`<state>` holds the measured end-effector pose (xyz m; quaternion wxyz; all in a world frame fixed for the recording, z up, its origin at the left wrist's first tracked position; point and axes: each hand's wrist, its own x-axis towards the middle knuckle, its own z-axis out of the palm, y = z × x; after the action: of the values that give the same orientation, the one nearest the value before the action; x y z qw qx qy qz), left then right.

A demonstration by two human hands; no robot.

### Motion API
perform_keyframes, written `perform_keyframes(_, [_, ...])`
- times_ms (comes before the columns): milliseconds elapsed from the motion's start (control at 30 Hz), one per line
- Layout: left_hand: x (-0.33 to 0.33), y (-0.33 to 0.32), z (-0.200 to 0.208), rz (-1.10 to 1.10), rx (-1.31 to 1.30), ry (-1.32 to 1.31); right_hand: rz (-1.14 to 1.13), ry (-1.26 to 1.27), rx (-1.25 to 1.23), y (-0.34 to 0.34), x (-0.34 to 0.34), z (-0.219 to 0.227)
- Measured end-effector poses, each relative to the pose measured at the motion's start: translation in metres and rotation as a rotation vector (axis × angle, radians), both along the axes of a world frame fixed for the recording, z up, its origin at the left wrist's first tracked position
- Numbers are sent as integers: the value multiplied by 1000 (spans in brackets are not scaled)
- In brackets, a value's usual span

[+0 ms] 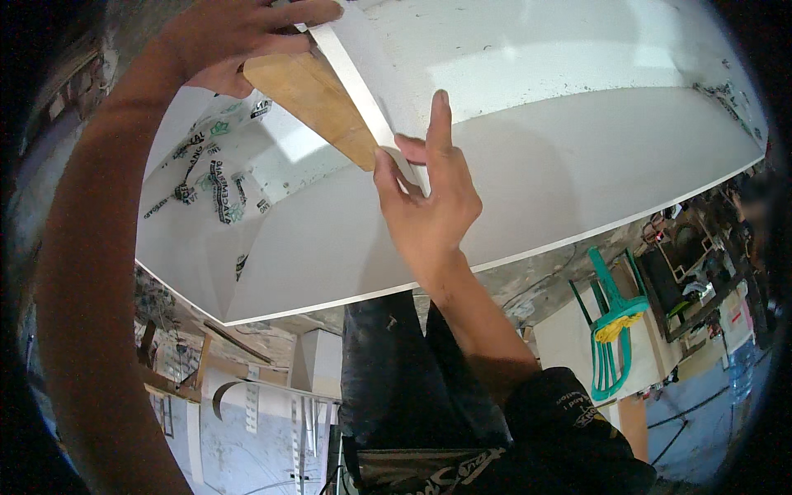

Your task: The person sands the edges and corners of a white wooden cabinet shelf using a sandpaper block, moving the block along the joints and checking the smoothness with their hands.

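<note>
A narrow board (318,103) with a brown face and a white long edge slants over a large white box-like panel structure (528,177). At the board's far upper end, my left hand (239,41) is closed around it, with part of the grip hidden. Its near lower end is pinched between the thumb and fingers of my right hand (433,186), while the index finger points up and away. Under the board, the white inner surface shows at the left and right.
Scraps of printed film (223,186) cling to the box's left inside. Its white rim runs close to my body. Beyond it at the right stands a green plastic chair (610,318) with a yellow cloth (617,327), beside cluttered dark items (701,272).
</note>
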<state>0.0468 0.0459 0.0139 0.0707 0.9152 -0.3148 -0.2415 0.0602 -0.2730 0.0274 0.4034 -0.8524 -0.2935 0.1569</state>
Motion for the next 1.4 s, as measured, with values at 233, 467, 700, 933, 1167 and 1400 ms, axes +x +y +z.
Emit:
perform_keyframes(233, [-1, 1, 2, 4, -20, -118, 2, 38, -64, -23, -6, 7])
perform_keyframes(467, [-28, 6, -18, 116, 4, -107, 29, 76, -144, -78, -23, 17])
perform_keyframes(700, [-22, 5, -22, 146, -41, -110, 219, 94, -90, -155, -13, 8])
perform_keyframes(933, [-1, 7, 1, -59, 51, -165, 368, -339, -100, -163, -10, -19])
perform_keyframes(1167, [-19, 7, -20, 26, 18, -301, 390, -341, -68, -171, -18, -22])
perform_keyframes(1400, [-18, -5, -4, 101, 66, -215, 384, -397, 18, -187, -30, -38])
